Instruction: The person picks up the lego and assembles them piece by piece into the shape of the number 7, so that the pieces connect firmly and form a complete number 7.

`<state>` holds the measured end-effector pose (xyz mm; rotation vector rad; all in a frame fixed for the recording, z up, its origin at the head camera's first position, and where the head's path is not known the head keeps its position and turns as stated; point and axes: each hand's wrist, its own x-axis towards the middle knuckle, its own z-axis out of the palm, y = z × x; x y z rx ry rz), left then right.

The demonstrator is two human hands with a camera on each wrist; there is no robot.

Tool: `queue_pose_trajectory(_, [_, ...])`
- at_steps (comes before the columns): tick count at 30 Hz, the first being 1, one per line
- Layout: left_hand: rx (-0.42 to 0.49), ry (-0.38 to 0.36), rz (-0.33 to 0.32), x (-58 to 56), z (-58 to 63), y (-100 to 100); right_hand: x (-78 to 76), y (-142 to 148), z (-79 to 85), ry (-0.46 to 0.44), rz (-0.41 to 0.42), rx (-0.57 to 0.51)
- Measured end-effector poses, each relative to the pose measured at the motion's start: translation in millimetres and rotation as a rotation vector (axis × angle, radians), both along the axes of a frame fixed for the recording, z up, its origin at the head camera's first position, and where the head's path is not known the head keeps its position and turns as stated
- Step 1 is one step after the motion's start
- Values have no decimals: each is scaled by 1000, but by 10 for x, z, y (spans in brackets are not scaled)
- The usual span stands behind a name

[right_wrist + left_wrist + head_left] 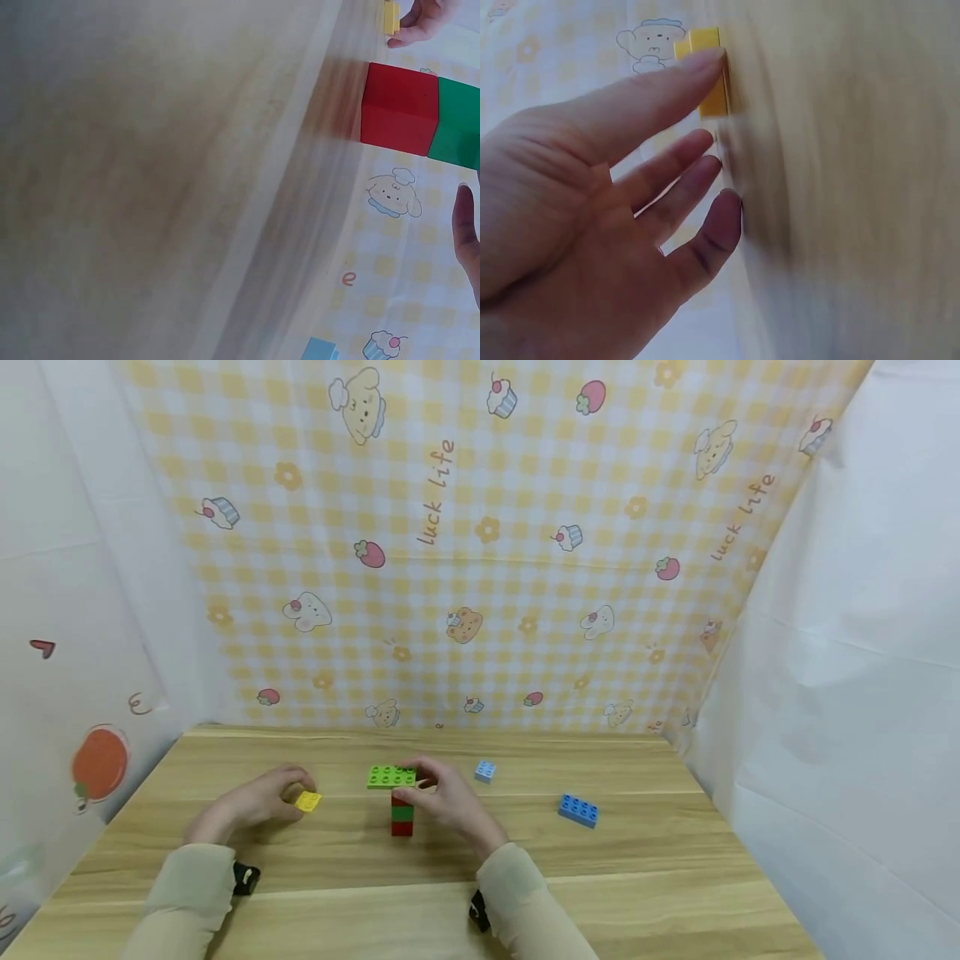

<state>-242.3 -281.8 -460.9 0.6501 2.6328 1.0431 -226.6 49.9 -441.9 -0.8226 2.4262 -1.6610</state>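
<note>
Left of the red-and-green tower [402,814], the left hand [258,799] pinched a yellow brick [307,802]; at the tower's top, the right hand [450,797] gripped a lime brick [386,777], partly hiding the tower. A light-blue brick [484,772] lay behind and right of the tower, a blue brick [578,810] farther right. The left wrist view, unlike the head view, bared three fingers [721,221] clear of the yellow brick.

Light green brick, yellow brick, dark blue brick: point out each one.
Light green brick [388,777]: head view, on its studded top.
Yellow brick [308,801]: head view, on its top face.
Dark blue brick [578,809]: head view, on its studded top.
</note>
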Motion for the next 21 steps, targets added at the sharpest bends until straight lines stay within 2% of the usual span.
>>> queue_pose_trajectory(3, [-8, 3, 23, 17, 0, 16, -1, -5, -9, -4, -8, 7])
queue_pose_trajectory(10, [-53, 63, 40, 72, 7, 84, 12, -28, -30, -17, -26, 15])
queue_pose_trajectory(17, [-11, 47, 51, 57, 43, 210, 14, -25, -26, -39, -72, 37])
queue_pose_trajectory(21, [-21, 55, 51, 69, 87, 269, 8, -30, -23, -36, -61, 40])
